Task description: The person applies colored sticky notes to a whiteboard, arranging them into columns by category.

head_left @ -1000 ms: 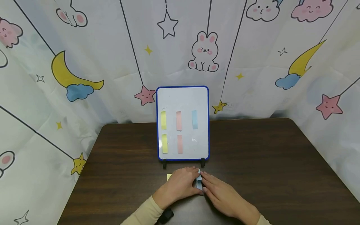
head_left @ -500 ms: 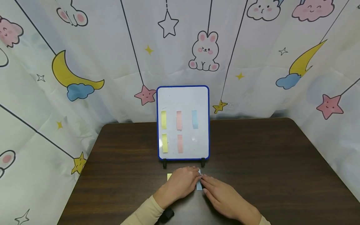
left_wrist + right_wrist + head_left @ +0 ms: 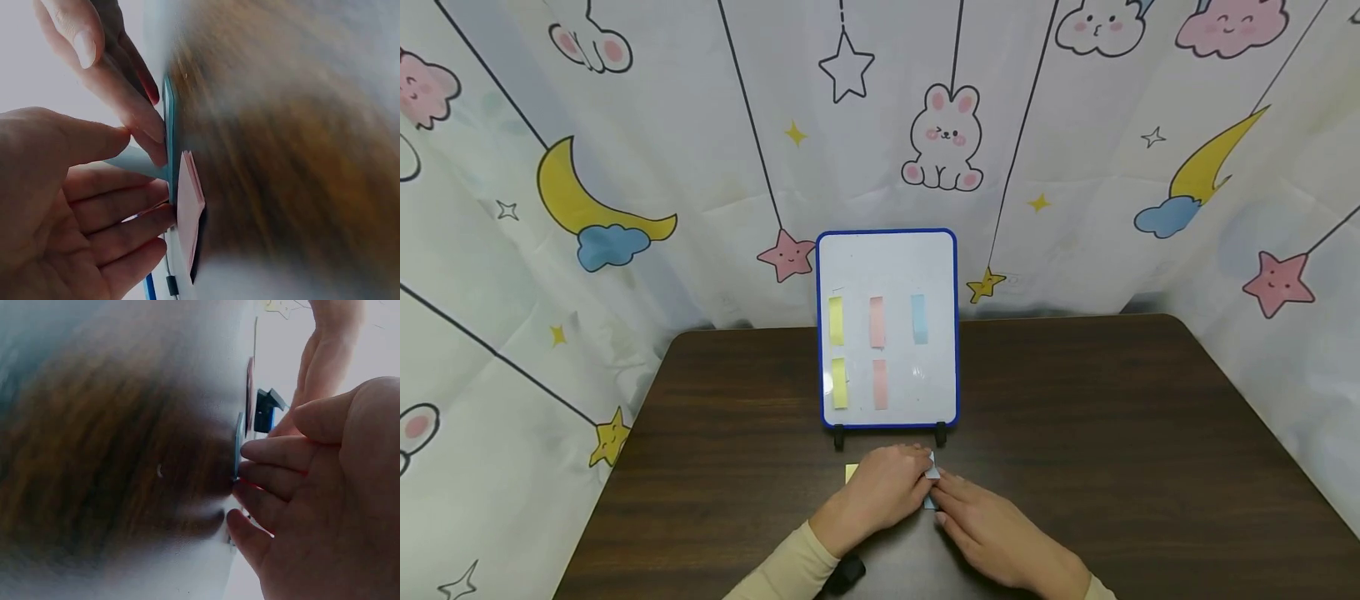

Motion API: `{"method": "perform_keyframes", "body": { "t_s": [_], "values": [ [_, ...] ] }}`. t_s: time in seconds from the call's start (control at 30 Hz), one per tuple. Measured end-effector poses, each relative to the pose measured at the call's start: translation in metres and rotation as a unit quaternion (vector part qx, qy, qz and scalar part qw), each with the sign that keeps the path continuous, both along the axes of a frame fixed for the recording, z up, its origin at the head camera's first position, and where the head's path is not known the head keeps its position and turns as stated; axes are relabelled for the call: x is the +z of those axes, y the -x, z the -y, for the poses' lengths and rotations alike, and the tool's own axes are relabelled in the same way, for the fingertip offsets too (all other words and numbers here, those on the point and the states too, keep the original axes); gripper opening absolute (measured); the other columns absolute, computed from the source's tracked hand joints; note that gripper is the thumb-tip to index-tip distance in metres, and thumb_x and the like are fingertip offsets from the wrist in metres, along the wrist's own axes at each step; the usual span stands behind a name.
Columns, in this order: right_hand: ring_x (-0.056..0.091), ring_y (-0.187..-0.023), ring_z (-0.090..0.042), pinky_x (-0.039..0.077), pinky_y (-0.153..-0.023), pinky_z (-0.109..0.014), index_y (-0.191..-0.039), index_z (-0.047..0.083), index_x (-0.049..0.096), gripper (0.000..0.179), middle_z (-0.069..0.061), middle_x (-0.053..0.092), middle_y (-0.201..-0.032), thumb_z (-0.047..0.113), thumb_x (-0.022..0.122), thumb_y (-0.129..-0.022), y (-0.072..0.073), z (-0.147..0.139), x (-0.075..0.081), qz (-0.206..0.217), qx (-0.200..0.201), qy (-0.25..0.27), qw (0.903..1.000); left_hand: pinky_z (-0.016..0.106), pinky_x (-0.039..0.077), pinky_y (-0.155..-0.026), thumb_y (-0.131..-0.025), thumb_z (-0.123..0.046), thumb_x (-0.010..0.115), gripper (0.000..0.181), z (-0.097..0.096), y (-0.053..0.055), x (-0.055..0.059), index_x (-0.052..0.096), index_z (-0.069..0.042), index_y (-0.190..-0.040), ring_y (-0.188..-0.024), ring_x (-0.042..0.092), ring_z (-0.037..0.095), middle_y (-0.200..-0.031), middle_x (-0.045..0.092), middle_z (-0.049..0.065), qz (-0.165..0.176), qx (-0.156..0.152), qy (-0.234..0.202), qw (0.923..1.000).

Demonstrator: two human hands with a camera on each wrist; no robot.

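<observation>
Both hands work at a pad of narrow blue sticky notes (image 3: 170, 112) on the table. My left hand (image 3: 883, 487) pinches the lifted end of the top blue sticky note (image 3: 139, 161) between thumb and forefinger. From the other side my right hand (image 3: 1000, 532) rests its fairly straight fingertips on the pad, its thumb standing apart. In the head view the raised blue flap shows between the hands. A pad of pink sticky notes (image 3: 189, 215) lies beside the blue one. A yellow pad (image 3: 852, 472) peeks out left of my left hand.
A blue-framed whiteboard (image 3: 887, 267) stands upright on black feet just beyond the hands. It bears two yellow strips (image 3: 837, 321), two pink strips (image 3: 877, 322) and one blue strip (image 3: 919, 319). A small black object (image 3: 847, 575) is by my left forearm. A printed curtain hangs behind the table.
The blue note's end lay flatter half a second ago and now stands raised. My right hand has shifted slightly left and down, covering more of the pad. My left hand has barely moved.
</observation>
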State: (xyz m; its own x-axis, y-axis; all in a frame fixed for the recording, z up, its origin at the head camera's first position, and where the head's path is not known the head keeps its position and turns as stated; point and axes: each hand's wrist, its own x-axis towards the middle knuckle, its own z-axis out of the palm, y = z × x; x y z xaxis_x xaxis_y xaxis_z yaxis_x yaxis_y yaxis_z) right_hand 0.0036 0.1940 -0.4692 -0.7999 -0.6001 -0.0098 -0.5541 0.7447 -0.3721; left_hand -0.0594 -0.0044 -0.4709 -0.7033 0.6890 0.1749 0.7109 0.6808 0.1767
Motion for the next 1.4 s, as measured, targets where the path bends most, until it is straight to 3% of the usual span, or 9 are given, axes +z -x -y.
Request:
{"method": "perform_keyframes", "body": {
  "t_s": [0.27,0.53,0.87,1.4],
  "values": [
    [0.051,-0.142,-0.024,0.049,-0.112,-0.045,-0.147,0.007,0.055,0.046,-0.008,0.052,-0.155,0.033,0.040,-0.111,0.002,-0.001,-0.002,-0.012,0.008,-0.001,0.9999,0.025,0.059,-0.094,-0.098,-0.026,0.066,0.018,-0.004,0.000,-0.001,0.079,-0.018,-0.109,-0.110,0.072,0.010,-0.116,0.077,-0.005,-0.051,0.005,0.040,0.9979],
    [0.049,-0.144,-0.024,0.048,-0.113,-0.047,-0.147,0.007,0.055,0.046,-0.008,0.049,-0.157,0.032,0.041,-0.111,0.004,-0.002,-0.004,-0.016,0.015,-0.002,0.9998,0.026,0.059,-0.095,-0.096,-0.020,0.069,0.020,0.001,0.003,0.001,0.077,-0.014,-0.113,-0.112,0.072,0.013,-0.118,0.076,0.000,-0.043,0.004,0.009,0.9990],
    [0.043,-0.148,-0.023,0.043,-0.117,-0.050,-0.150,0.010,0.051,0.048,-0.004,0.043,-0.161,0.035,0.038,-0.111,0.006,-0.003,-0.003,0.050,0.000,-0.003,0.9988,0.029,0.058,-0.099,-0.100,-0.018,0.064,0.021,0.004,0.005,0.007,0.077,-0.011,-0.115,-0.117,0.071,0.016,-0.124,0.075,0.004,-0.029,0.006,-0.040,0.9988],
    [0.046,-0.146,-0.025,0.044,-0.116,-0.051,-0.149,0.010,0.053,0.046,-0.005,0.047,-0.158,0.033,0.041,-0.110,0.005,-0.002,-0.002,0.041,-0.003,0.003,0.9992,0.029,0.058,-0.099,-0.101,-0.018,0.064,0.022,0.008,0.007,0.015,0.075,-0.008,-0.117,-0.119,0.070,0.016,-0.127,0.073,0.004,-0.031,0.015,-0.078,0.9964]
  ]
}}
